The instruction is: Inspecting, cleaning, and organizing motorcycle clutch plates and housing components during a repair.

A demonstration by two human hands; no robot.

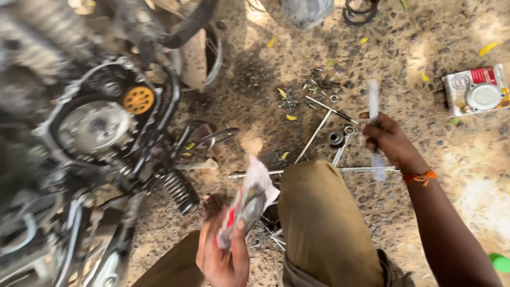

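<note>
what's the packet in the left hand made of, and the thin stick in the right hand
The crinkled white-and-red packet in the left hand looks like thin glossy plastic film, since it creases and shines. The pale translucent stick in the right hand seems plastic, though motion blur leaves that uncertain.

We see rough, gritty ground (435,175) of sand and small stones, matt and dry; on it lie bolts (313,85) and long rods (313,135) of bare metal, dully shining; the motorbike engine (95,127) is cast metal, greasy and dull, with one gear (138,99) of orange plastic; our left hand (223,258) holds a glossy, crinkled plastic packet (247,199); our right hand (390,141) holds a pale, blurred strip (374,127), perhaps plastic; the trousers (324,223) are matt khaki cloth; the box (475,90) looks like printed cardboard.
</note>
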